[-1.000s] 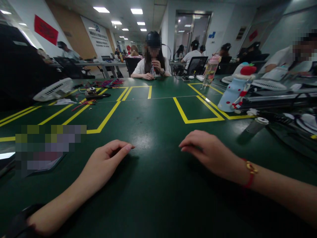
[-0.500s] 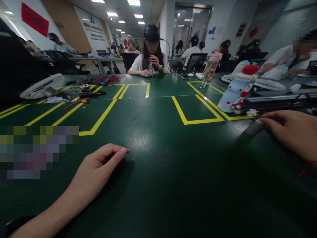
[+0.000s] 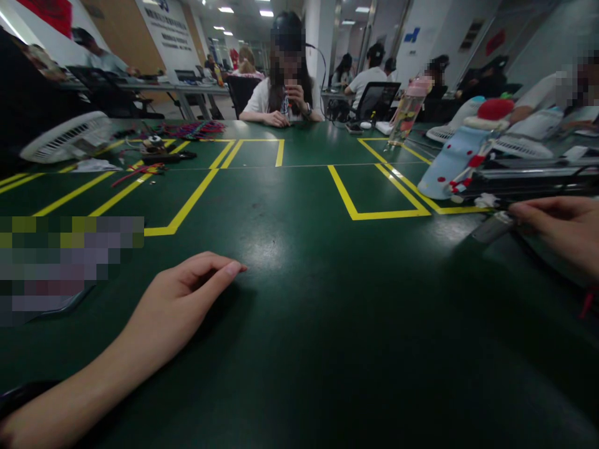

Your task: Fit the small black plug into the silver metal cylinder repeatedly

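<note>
My left hand rests low over the green table, left of the middle. Its thumb and fingertips are pressed together, and nothing shows between them. At the right edge, my right hand pinches one end of a small grey metallic cylinder between thumb and fingers. The cylinder is tilted, its free end pointing left and down toward the table; whether it touches the surface I cannot tell. Just behind it lies a small white crumpled piece, and beyond that stands a light blue bottle with a red top.
Yellow tape marks rectangles on the table. A pixelated flat item lies left. Farther back are a white fan, tangled wires, a clear pink-lidded bottle and black rails. A person sits opposite.
The view has tipped down slightly, so the far things sit higher. My right hand with the cylinder has shifted a little to the right. My left hand keeps its pose.
</note>
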Demonstrator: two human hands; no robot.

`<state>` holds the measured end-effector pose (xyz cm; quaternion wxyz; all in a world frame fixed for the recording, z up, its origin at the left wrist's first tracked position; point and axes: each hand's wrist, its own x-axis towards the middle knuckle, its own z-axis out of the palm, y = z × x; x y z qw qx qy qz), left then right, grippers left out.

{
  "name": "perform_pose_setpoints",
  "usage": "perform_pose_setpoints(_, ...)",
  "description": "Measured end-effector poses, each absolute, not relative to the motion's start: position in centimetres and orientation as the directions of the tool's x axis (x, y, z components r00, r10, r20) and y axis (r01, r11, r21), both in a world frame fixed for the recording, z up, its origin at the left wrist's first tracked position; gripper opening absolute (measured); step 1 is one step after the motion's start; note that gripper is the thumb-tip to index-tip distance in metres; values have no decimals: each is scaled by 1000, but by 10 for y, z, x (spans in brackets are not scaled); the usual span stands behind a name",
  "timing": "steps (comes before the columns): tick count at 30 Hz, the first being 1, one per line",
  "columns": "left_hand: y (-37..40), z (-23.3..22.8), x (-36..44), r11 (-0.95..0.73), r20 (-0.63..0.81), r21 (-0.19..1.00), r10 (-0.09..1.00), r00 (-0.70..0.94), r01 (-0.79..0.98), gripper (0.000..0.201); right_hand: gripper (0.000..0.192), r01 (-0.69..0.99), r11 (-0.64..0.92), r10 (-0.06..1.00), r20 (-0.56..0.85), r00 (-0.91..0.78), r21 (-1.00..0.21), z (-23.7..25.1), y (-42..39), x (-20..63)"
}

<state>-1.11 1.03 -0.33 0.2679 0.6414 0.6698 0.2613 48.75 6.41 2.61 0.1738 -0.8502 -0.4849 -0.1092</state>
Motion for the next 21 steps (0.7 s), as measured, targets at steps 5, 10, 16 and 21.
perform_pose_setpoints(5, 10, -1, -9, 40, -20, 690, 999, -35, 723, 32, 39, 900, -405, 833, 340, 436, -161, 25, 63, 490)
perform_pose_setpoints(10, 9, -1, -8, 55, -29, 686, 998, -48, 725, 33, 49, 866, -397, 819, 308, 484, -304, 29, 58, 481)
perform_pose_setpoints(16, 8, -1, -7, 44, -16, 682, 999, -45, 730, 32, 35, 700, -457, 720, 233, 653, -548, 30, 59, 456)
perform_pose_setpoints(21, 7, -1, -8, 33, -21, 674, 999, -25, 738, 33, 36, 544, -269, 771, 161, 616, -795, 23, 56, 458)
